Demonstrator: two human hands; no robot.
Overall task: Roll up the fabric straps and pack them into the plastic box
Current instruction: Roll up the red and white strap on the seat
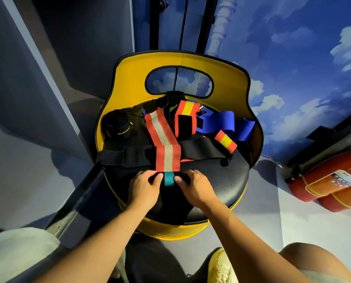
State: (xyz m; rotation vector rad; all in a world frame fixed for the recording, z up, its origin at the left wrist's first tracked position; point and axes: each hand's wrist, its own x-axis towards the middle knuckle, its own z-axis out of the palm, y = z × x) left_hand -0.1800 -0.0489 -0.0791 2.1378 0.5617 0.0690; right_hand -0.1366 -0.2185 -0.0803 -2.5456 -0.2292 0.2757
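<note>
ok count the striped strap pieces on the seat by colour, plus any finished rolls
red-white strap: 1
red-yellow pieces: 2
black roll: 1
total: 4

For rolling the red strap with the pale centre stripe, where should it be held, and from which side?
Best at its near end, the black tab with the teal loop, approached from the seat's front edge. The red-and-pale striped fabric strap lies flat, running away from the person, so that free end can start the roll. The left hand and right hand already pinch it there.
</note>
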